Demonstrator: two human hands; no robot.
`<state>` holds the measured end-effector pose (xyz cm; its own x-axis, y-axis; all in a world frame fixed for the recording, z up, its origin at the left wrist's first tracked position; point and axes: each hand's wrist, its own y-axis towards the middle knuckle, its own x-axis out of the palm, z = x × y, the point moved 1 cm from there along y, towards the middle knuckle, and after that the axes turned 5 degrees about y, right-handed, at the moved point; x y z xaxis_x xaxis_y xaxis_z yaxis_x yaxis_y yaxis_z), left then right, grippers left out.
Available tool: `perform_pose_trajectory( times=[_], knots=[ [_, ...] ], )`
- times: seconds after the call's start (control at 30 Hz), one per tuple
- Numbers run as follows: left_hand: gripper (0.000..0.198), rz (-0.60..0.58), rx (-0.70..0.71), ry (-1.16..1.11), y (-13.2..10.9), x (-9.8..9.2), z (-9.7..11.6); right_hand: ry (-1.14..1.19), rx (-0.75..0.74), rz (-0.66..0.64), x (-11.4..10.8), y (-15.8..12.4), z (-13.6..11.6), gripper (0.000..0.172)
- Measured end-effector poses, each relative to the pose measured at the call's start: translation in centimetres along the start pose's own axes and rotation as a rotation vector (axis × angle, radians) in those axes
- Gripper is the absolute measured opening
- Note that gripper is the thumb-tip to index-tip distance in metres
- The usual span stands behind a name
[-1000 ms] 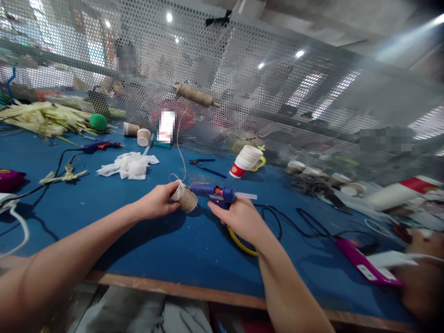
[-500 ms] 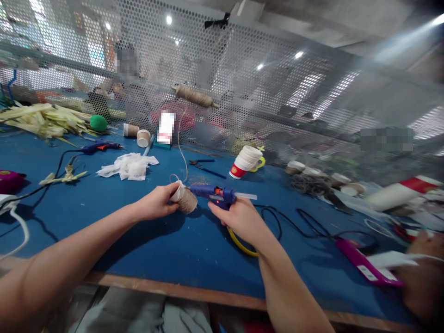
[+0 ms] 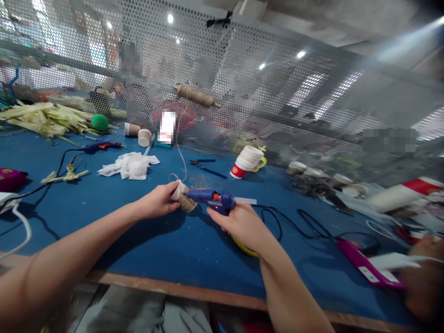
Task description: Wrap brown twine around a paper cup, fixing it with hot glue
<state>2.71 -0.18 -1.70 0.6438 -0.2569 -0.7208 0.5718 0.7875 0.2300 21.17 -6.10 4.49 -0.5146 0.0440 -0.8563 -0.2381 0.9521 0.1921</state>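
Observation:
My left hand (image 3: pixel 161 200) is closed on a small paper cup (image 3: pixel 186 202), tilted on its side and partly wrapped in twine. From the cup a strand of twine (image 3: pixel 182 159) runs up to a twine spool (image 3: pixel 196 95) on the mesh panel. My right hand (image 3: pixel 241 219) grips a blue hot glue gun (image 3: pixel 217 199) with a clear glue stick out of its back. The gun's nozzle is at the cup's side; whether it touches I cannot tell. Pliers (image 3: pixel 208 169) lie beyond the cup.
A stack of paper cups (image 3: pixel 247 162) stands behind the gun. To the left lie white cloth scraps (image 3: pixel 130 165), a second glue gun (image 3: pixel 100 145) and dried husks (image 3: pixel 45 118). A purple power strip (image 3: pixel 367 266) and another person's hand (image 3: pixel 426 249) are at the right.
The glue gun in my right hand has shifted slightly left and down, its nozzle now overlapping the cup. My left hand keeps its hold on the cup.

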Motion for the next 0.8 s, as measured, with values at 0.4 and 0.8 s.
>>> perform_pose_trajectory(
  times=[0.4, 0.8],
  knots=[
    [0.028, 0.005, 0.012, 0.002, 0.0, 0.0, 0.0, 0.064, 0.045, -0.052, 0.1, -0.1, 0.3, 0.025],
    [0.032, -0.015, 0.009, 0.018, 0.0, 0.1, -0.1, 0.166, 0.182, -0.009, 0.4, 1.1, 1.2, 0.029]
  ],
)
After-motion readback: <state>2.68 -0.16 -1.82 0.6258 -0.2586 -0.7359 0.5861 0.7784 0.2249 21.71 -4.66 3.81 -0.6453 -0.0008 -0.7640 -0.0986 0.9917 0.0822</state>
